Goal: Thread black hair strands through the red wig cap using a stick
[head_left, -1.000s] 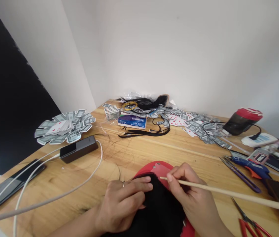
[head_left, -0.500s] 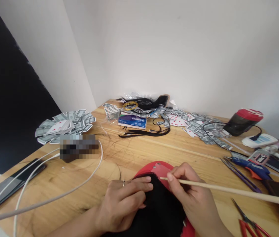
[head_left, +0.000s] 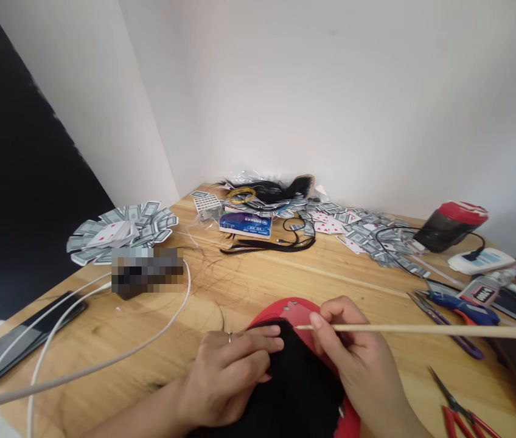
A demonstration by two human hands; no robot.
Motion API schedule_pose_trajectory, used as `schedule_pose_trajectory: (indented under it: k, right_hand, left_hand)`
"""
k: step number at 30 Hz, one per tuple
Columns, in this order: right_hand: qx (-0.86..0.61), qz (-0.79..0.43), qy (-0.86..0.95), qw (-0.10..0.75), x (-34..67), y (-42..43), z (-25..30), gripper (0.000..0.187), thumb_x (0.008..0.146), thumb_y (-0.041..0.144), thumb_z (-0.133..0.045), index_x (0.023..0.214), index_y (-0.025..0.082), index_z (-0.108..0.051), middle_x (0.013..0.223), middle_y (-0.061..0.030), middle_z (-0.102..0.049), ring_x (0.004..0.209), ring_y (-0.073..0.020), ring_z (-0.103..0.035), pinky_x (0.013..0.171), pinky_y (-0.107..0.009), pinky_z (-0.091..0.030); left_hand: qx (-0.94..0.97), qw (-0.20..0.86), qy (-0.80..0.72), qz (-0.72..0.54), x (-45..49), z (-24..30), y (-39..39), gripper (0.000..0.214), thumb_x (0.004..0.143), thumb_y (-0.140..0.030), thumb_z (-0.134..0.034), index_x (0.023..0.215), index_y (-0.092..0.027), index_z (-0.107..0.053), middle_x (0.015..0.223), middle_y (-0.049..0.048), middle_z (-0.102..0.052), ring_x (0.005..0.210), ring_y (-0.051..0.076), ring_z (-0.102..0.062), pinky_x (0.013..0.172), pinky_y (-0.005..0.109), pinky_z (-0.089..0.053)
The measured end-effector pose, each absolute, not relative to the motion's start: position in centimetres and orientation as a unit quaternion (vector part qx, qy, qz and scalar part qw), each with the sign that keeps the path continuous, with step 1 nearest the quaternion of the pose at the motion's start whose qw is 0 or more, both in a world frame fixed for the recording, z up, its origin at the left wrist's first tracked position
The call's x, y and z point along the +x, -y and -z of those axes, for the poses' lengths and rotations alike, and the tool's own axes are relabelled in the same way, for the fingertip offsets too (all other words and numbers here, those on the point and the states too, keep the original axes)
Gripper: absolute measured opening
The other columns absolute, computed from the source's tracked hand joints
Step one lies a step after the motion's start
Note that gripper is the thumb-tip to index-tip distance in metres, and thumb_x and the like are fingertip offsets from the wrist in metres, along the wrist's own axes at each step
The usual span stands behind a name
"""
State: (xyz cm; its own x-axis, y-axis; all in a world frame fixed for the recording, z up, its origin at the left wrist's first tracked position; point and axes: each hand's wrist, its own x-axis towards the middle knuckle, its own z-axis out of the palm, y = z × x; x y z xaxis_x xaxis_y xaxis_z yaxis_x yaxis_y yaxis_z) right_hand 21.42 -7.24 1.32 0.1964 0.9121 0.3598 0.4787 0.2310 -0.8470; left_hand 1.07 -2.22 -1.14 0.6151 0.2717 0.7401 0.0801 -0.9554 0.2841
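Note:
A rounded red form (head_left: 306, 309) stands at the front of the table, partly covered by black hair-like material (head_left: 301, 386). My left hand (head_left: 233, 371), with a ring on one finger, presses on the material's left side; its index and middle fingers are stretched out and the others are partly curled. Between thumb and fingers, my right hand (head_left: 361, 359) pinches a long thin wooden stick (head_left: 422, 330). The stick's narrow tip is at the material's upper edge, just right of my left fingertips. Whether a hook sits at the tip is too small to tell.
Red-handled pliers (head_left: 454, 407), purple scissors (head_left: 465, 347) and a blue tool (head_left: 463, 307) lie to the right. Playing cards (head_left: 123, 228) are spread on the left, near a white cable (head_left: 103, 371) and a phone (head_left: 25, 340). A blue box (head_left: 245, 225) stands at the back.
The stick has swung to a more level slant, its outer end higher, and its tip has shifted slightly left. My left hand has barely moved.

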Motion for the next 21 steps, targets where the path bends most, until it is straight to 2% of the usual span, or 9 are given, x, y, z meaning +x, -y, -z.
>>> schedule_pose_trajectory:
  k: [4, 8, 13, 15, 19, 21]
  right_hand:
    - [-0.586, -0.244, 0.581, 0.510, 21.4, 7.3, -1.3, 0.029, 0.096, 0.036, -0.051, 0.069, 0.024, -0.050, 0.052, 0.0068, -0.047, 0.045, -0.0125, -0.048, 0.045, -0.023, -0.037]
    - [-0.584, -0.240, 0.584, 0.510, 21.5, 7.2, -1.3, 0.033, 0.096, 0.037, -0.051, 0.066, 0.024, -0.051, 0.055, 0.0052, -0.051, 0.048, -0.0132, -0.051, 0.049, -0.023, -0.040]
    - [-0.601, -0.249, 0.553, 0.520, 21.3, 7.4, -1.5, 0.036, 0.094, 0.040, -0.053, 0.062, 0.024, -0.051, 0.054, 0.0051, -0.050, 0.051, -0.0138, -0.049, 0.052, -0.024, -0.039]
    - [-0.609, -0.260, 0.534, 0.525, 21.1, 7.5, -1.6, 0.036, 0.093, 0.042, -0.054, 0.063, 0.024, -0.051, 0.054, 0.0053, -0.050, 0.051, -0.0138, -0.048, 0.052, -0.024, -0.038]
    - [-0.610, -0.277, 0.523, 0.527, 20.9, 7.5, -1.7, 0.035, 0.092, 0.045, -0.054, 0.063, 0.024, -0.051, 0.053, 0.0058, -0.050, 0.050, -0.0136, -0.046, 0.052, -0.024, -0.037]
    - [-0.607, -0.285, 0.522, 0.527, 20.9, 7.5, -1.8, 0.035, 0.091, 0.046, -0.055, 0.064, 0.024, -0.051, 0.052, 0.0060, -0.050, 0.049, -0.0133, -0.045, 0.051, -0.024, -0.035]
  left_hand:
    - [0.886, 0.123, -0.099, -0.437, 1.3, 0.9, 2.2, 0.013, 0.099, -0.014, -0.040, 0.102, -0.017, -0.052, 0.096, 0.0165, -0.078, 0.105, 0.022, -0.071, 0.076, 0.021, -0.061]
    - [0.881, 0.131, -0.107, -0.443, 1.5, 0.8, 2.3, 0.013, 0.100, -0.016, -0.041, 0.102, -0.018, -0.054, 0.097, 0.0141, -0.078, 0.102, 0.022, -0.073, 0.069, 0.020, -0.059]
    - [0.842, 0.250, -0.186, -0.440, 1.4, 0.1, 2.4, 0.021, 0.099, -0.015, -0.043, 0.112, -0.018, -0.060, 0.094, 0.0084, -0.077, 0.089, 0.017, -0.075, 0.076, 0.022, -0.057]
    - [0.817, 0.271, -0.244, -0.447, 1.4, -0.8, 2.4, 0.020, 0.099, -0.015, -0.045, 0.108, -0.019, -0.063, 0.094, 0.0070, -0.074, 0.086, 0.016, -0.071, 0.076, 0.023, -0.054]
    - [0.807, 0.222, -0.328, -0.437, 1.5, -3.4, 2.4, 0.020, 0.098, -0.019, -0.049, 0.084, -0.017, -0.063, 0.094, 0.0063, -0.062, 0.086, 0.016, -0.058, 0.075, 0.026, -0.046]
    - [0.811, 0.277, -0.327, -0.397, 1.5, -4.5, 2.3, 0.025, 0.099, -0.023, -0.046, 0.079, -0.017, -0.059, 0.086, 0.0033, -0.056, 0.080, 0.015, -0.053, 0.072, 0.025, -0.043]
